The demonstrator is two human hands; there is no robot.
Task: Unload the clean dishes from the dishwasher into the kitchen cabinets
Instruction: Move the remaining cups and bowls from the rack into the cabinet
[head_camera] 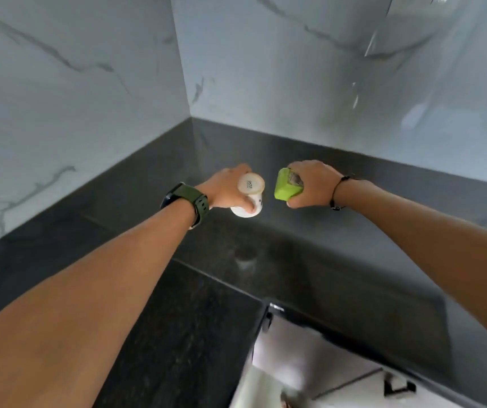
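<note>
Head view of a dark desk set in a corner of marble-patterned wall. Both arms reach forward over the desk. The left hand, with a dark green watch on its wrist, has its fingers clamped around a white cup, held above the desk with its printed base tipped toward the camera; a faint reflection of it shows on the desk surface below. The right hand, with a thin black bracelet at the wrist, has its fingers closed around a green cup, also held above the desk. The two cups are near each other but apart. At lower right, a blurred white surface lies below the desk edge; its identity cannot be told.
</note>
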